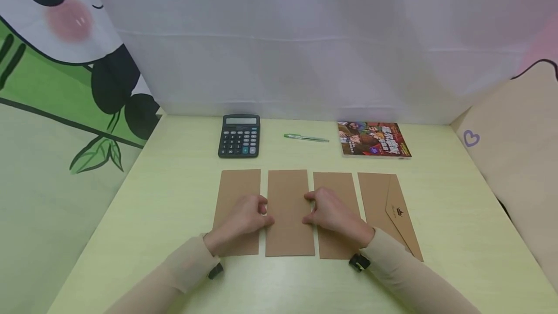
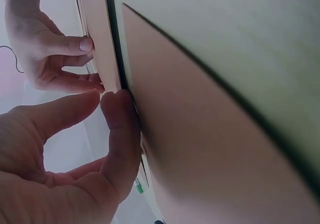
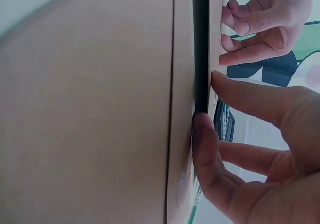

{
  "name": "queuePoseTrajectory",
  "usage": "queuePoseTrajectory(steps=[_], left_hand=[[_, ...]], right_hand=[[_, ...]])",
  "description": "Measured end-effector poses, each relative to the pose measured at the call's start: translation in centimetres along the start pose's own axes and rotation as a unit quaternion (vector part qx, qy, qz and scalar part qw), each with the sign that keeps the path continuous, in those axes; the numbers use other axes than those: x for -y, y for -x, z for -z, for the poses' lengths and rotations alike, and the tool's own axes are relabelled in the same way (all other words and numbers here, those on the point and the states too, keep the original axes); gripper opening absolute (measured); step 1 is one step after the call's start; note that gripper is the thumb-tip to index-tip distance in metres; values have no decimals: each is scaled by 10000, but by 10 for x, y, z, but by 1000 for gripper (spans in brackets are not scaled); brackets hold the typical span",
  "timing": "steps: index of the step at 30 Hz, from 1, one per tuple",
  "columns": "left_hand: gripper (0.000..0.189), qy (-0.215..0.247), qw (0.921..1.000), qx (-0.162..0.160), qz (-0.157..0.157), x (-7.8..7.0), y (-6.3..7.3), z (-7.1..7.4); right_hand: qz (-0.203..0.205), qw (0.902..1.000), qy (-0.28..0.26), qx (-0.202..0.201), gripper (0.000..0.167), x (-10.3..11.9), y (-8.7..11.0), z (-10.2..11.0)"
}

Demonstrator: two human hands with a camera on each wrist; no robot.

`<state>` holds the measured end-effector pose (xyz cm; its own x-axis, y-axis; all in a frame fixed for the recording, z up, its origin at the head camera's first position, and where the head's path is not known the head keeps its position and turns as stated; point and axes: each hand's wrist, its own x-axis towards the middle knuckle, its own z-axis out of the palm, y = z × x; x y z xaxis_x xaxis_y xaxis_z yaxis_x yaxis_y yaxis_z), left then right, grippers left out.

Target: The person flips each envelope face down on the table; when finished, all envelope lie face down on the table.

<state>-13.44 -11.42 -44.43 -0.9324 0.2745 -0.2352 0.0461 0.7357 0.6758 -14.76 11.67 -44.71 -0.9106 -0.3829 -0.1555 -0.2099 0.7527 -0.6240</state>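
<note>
Four-sided brown paper pieces, seemingly envelopes, lie in a row on the table. My left hand (image 1: 244,214) has its thumb and fingers at the left edge of the second brown envelope (image 1: 286,227). At that envelope's right edge, the thumb and fingertips of my right hand (image 1: 335,210) grip the border. The left forearm and hand overlap the leftmost brown envelope (image 1: 240,183), while the right hand covers part of the third one (image 1: 334,185). In the right wrist view, the right thumb (image 3: 240,91) lies at the held envelope's edge.
Rightmost is a kraft envelope (image 1: 377,202) with its flap and a crown print showing. Behind the row lie a black calculator (image 1: 239,137), a green pen (image 1: 306,137) and a colourful book (image 1: 372,140). A white curtain (image 1: 279,62) hangs at the table's back edge.
</note>
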Motion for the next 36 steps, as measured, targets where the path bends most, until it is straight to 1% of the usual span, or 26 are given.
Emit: queuePoseTrajectory(steps=[3, 6, 9, 11, 13, 18, 21, 25, 26, 28, 30, 31, 33, 36], left_hand=[[18, -52, 9999, 60, -81, -1, 0, 0], [19, -81, 9997, 105, -209, -1, 1, 1], [20, -53, 9995, 157, -254, -1, 1, 1], [19, -29, 9996, 175, -230, -1, 1, 1], [19, -6, 9997, 163, -191, 0, 1, 1], [16, 29, 9997, 23, -256, -3, 0, 5], [16, 84, 9996, 64, -247, -9, 0, 6], [14, 132, 9995, 146, -246, -17, -5, 4], [17, 160, 9995, 143, -240, -18, -6, 3], [34, 164, 9994, 136, -264, -21, -10, 1], [53, 171, 9995, 129, -226, -24, -13, 0], [58, 190, 9995, 143, -201, -26, -14, -1], [59, 213, 9995, 158, -190, -30, -17, -2], [59, 278, 9993, 183, -177, -39, -22, -3]], right_hand=[[-30, 10000, 61, -1, 58, 1, 1, 0], [-14, 9999, 138, 12, 57, 1, 1, 0], [15, 9998, 213, -2, 56, 1, 2, 0], [41, 9997, 258, -33, 56, 0, 2, 0], [25, 9997, 212, -68, 56, 0, 3, 1], [-44, 9998, 14, -187, 57, -3, 5, 6], [-43, 9997, -41, -229, 58, -6, 7, 10], [-17, 9993, -300, -229, 56, -10, 13, 17], [-17, 9990, -388, -217, 56, -10, 15, 19], [-30, 9986, -500, -195, 55, -13, 18, 23], [-40, 9986, -489, -194, 55, -16, 20, 25], [-67, 9986, -474, -225, 55, -19, 20, 26], [-94, 9986, -453, -276, 56, -23, 21, 28], [-264, 9979, -478, -352, 57, -30, 23, 32]])
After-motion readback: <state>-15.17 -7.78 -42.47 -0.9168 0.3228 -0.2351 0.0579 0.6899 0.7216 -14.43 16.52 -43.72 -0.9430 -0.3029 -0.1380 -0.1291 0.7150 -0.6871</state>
